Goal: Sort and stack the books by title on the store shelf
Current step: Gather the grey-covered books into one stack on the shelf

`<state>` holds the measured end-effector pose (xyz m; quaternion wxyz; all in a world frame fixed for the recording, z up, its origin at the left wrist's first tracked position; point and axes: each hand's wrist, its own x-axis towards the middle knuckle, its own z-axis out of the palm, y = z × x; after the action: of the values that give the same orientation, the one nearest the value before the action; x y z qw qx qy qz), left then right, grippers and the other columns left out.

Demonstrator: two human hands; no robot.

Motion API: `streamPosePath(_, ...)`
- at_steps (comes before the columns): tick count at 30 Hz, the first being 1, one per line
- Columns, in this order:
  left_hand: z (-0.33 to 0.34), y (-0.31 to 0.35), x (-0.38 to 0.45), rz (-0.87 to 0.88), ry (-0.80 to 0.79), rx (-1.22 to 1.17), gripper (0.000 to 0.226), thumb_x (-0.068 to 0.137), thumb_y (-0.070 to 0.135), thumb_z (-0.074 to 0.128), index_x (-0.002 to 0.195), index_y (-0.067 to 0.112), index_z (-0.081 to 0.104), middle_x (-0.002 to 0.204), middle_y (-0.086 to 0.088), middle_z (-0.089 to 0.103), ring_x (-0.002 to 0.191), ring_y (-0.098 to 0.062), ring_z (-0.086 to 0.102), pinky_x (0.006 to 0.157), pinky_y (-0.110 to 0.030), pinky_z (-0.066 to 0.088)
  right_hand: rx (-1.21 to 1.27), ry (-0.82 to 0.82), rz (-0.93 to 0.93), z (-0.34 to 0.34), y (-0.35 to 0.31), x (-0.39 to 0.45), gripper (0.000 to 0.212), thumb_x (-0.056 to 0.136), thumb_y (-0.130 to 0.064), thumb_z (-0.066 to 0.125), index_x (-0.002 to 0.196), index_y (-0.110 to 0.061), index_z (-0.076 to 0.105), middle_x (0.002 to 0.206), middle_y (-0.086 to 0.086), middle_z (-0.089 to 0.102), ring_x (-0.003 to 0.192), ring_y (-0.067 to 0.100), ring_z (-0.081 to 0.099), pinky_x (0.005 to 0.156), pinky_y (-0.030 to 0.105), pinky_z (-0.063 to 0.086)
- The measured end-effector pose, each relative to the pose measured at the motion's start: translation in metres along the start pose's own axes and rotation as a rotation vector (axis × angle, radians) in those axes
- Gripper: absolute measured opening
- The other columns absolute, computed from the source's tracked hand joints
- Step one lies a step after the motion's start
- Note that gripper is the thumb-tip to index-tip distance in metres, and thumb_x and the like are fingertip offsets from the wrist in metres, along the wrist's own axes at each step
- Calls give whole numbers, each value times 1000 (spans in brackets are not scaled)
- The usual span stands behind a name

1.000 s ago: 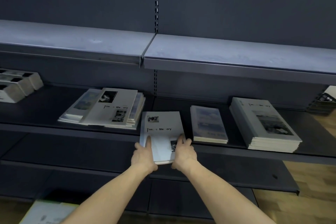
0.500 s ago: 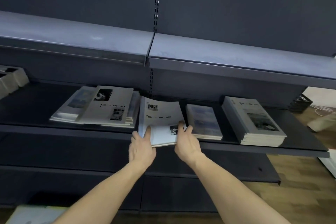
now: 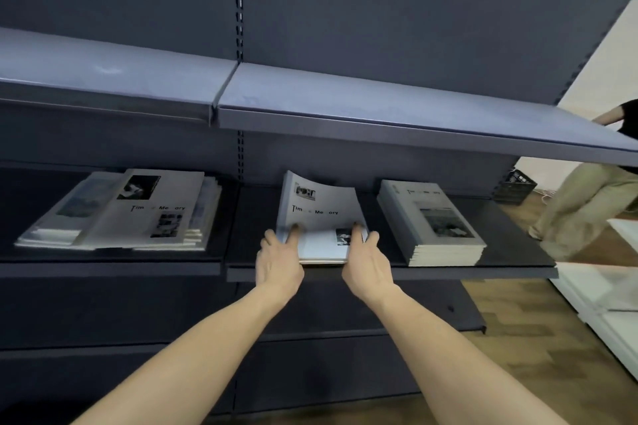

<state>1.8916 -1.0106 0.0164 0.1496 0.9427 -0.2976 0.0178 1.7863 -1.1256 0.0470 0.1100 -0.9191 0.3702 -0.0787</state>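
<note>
Both the left hand [image 3: 279,260] and right hand [image 3: 367,260] pinch the near edge of the booklet [image 3: 319,214], its long axis running away into the shelf [image 3: 448,272], far end curling up.

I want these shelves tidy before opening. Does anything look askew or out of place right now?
Yes. The left pile is fanned out, its books lying at different angles with edges poking out on both sides. The book gripped by the left hand and right hand bows upward. The right stack sits square.
</note>
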Motion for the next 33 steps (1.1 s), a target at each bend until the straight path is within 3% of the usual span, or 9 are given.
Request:
streamPosePath(3, 9, 36, 6, 17, 4, 5, 77, 84, 3, 51, 150, 31, 23, 129, -19, 35, 109, -30, 47, 89, -33, 44, -19, 16, 3, -9, 35, 10, 78, 84, 3, 51, 152, -10, 16, 123, 16, 35, 57, 26, 44, 60, 33, 37)
streamPosePath(8, 24, 111, 12, 41, 20, 23, 76, 84, 5, 52, 150, 31, 23, 129, -19, 38, 109, -30, 49, 88, -34, 45, -10, 37, -17, -27, 109, 31, 77, 84, 4, 49, 152, -9, 16, 126, 18, 35, 81, 37, 62, 64, 33, 38)
streamPosePath(17, 48, 240, 16, 24, -11, 42, 72, 82, 2, 50, 147, 25, 30, 127, -20, 41, 111, -33, 48, 88, -36, 46, -33, 13, -32, -70, 230, 60, 73, 86, -2, 54, 149, -12, 20, 131, 20, 34, 79, 34, 62, 64, 33, 39)
streamPosePath(23, 67, 283, 12, -49, -123, 59, 72, 86, 2, 54, 149, 24, 27, 130, -19, 37, 113, -32, 47, 88, -36, 46, -85, -70, -65, -82, 277, 73, 60, 85, -3, 54, 140, -10, 32, 133, 20, 33, 77, 30, 53, 67, 32, 43)
streamPosePath(26, 71, 289, 15, -56, -217, 26, 82, 85, 5, 62, 152, 27, 21, 132, -18, 36, 117, -33, 48, 89, -38, 48, -100, -105, -87, -86, 290, 83, 52, 85, -5, 57, 133, -9, 39, 129, 18, 37, 91, 33, 58, 70, 33, 45)
streamPosePath(28, 70, 291, 18, -41, -275, 21, 91, 81, 12, 72, 153, 27, 20, 133, -18, 37, 118, -34, 49, 91, -39, 51, -77, -133, -78, -87, 298, 90, 56, 82, -17, 67, 130, -11, 40, 128, 16, 37, 99, 34, 57, 75, 36, 50)
streamPosePath(30, 67, 293, 21, -21, -321, 28, 100, 75, 22, 81, 153, 27, 19, 136, -18, 35, 121, -35, 47, 94, -41, 50, -47, -189, -75, -84, 305, 93, 77, 71, -38, 80, 132, -14, 39, 126, 13, 35, 104, 33, 55, 79, 37, 51)
streamPosePath(33, 63, 295, 27, 22, -366, 40, 110, 68, 35, 87, 154, 25, 18, 141, -19, 32, 128, -35, 42, 101, -41, 47, -29, -190, -117, -80, 315, 96, 99, 59, -61, 81, 136, -18, 37, 123, 10, 36, 107, 31, 53, 83, 37, 51)
